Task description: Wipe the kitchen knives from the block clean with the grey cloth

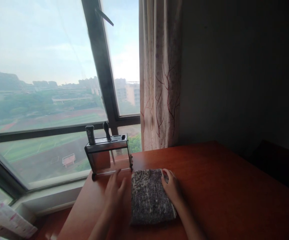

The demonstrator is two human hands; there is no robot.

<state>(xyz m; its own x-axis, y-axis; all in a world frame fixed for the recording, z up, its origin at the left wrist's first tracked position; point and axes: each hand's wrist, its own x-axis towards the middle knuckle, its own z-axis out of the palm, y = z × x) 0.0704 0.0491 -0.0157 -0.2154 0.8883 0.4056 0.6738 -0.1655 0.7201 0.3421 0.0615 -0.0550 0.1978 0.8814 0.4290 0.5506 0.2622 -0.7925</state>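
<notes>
A folded grey-and-white speckled cloth (150,196) lies flat on the reddish-brown table, close in front of me. My right hand (171,187) is at its upper right edge, thumb and fingers curled against the cloth, with a small gap showing between them. To the left of the cloth, my left hand (114,188) hovers slightly blurred over the table, fingers apart and holding nothing. Just beyond that hand stands a knife holder (109,145) with clear sides and a metal frame. Two dark handles stick up from its top.
The wooden table (204,166) stretches away to the right. Behind the knife holder is a large window (46,60) with a dark frame. A patterned curtain (160,76) hangs at the table's back edge, and a pale windowsill (54,196) runs along the left.
</notes>
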